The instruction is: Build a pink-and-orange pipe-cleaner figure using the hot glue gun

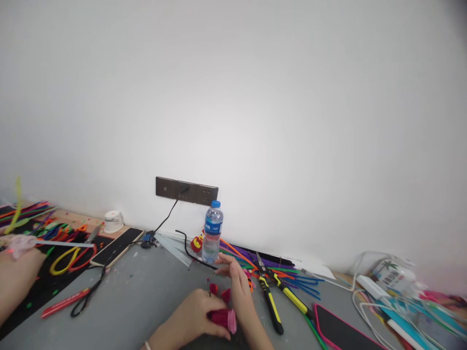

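Observation:
My left hand point(200, 311) is closed on a dark red and pink fuzzy pipe-cleaner piece point(221, 318) low in the middle of the view. Red tufts point(225, 294) stick up just above the fist. Close beside it on the right, my right hand point(238, 284) has its fingers stretched out, pointing up and left; I see nothing held in it. A clear water bottle point(212, 233) with a blue cap stands behind my hands. Yellow-and-black pliers point(268, 296) lie to the right, near a bundle of coloured pipe cleaners point(292, 278).
Another person's hand point(22, 265) is at the far left, by yellow-and-red scissors point(65, 260) and a phone point(116, 247). A red pen-like tool point(65, 302) lies on the grey mat point(124, 301). A pink-edged phone point(343, 330) and white cables point(365, 311) lie right. Behind is a wall socket point(187, 191).

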### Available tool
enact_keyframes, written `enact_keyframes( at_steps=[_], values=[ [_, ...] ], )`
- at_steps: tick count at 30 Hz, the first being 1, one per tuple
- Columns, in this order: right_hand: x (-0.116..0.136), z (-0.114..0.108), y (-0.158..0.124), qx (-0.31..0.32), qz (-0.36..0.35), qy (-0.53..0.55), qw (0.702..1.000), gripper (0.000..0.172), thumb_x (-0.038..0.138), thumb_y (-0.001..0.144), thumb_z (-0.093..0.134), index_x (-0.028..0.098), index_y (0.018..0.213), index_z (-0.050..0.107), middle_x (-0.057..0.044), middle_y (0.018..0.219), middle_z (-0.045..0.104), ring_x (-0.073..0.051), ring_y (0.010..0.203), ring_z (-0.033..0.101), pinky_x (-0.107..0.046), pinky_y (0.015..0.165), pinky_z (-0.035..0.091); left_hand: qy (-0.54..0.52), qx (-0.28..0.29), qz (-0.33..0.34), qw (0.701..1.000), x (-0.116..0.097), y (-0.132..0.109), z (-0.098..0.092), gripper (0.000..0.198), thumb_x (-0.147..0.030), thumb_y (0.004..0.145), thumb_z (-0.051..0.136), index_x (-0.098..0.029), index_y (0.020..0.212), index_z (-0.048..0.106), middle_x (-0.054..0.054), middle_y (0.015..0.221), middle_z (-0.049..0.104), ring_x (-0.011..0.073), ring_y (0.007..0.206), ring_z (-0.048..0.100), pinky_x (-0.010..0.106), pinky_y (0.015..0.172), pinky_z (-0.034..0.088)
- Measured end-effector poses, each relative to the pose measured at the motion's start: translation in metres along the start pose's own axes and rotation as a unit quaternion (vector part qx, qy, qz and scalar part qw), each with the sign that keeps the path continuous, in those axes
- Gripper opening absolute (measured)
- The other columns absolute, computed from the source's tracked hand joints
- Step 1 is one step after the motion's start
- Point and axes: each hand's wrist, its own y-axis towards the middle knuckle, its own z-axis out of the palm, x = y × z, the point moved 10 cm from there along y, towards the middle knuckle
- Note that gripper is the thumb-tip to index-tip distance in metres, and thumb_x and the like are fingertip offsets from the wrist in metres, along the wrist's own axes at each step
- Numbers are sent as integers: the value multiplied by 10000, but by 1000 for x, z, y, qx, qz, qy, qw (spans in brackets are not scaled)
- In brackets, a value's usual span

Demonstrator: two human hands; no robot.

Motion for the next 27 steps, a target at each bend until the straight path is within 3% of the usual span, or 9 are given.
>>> enact_keyframes(
  at_steps=[3,7,11,14,19,24,27],
  values=[
    [-2,-2,1,-8,6,23,1000,501,585,918,348,210,1080,639,-80,951,684,-216,751,645,-358,750,492,16,-4,-38,999,5,-1,-3,491,-657,683,631,-180,748,725,-28,561,562,131,547,471,240,530,236],
    [10,11,-3,34,-24,64,997,525,630,892,348,234,1089,631,-65,944,682,-218,762,629,-368,756,487,31,-6,-80,996,13,-2,-4,493,-657,672,646,-180,762,728,-35,555,540,122,522,431,236,516,216],
    [14,21,-8,65,-25,44,997,535,628,897,330,229,1080,635,-69,948,685,-221,769,618,-367,755,473,11,-4,-52,999,10,-2,1,545,-703,671,604,-177,741,728,-34,539,505,120,506,398,240,501,201],
    [6,12,-6,28,-6,22,999,540,615,912,303,219,1038,647,-68,915,688,-219,746,623,-370,753,464,-11,-3,-31,999,6,-1,3,543,-704,677,595,-177,705,722,-35,526,472,119,509,387,244,500,198],
    [-14,-5,1,-28,34,26,999,537,618,900,330,204,986,661,-70,867,691,-215,702,629,-369,727,479,-61,-38,-83,994,11,-1,-8,481,-638,654,678,-158,661,695,-58,486,433,97,474,336,230,478,200],
    [-12,-5,3,-12,25,34,999,500,603,894,385,197,990,660,-71,853,686,-208,707,623,-334,688,492,-226,-111,-150,956,28,-3,-18,480,-586,750,620,-117,832,680,-7,574,614,107,484,466,197,477,338],
    [-1,-2,2,8,9,13,1000,408,554,865,508,197,994,660,-70,879,683,-214,755,623,-325,719,499,-315,-162,-154,923,39,-2,-23,552,-612,749,599,-104,958,655,20,616,629,111,476,487,203,451,377]
  ],
)
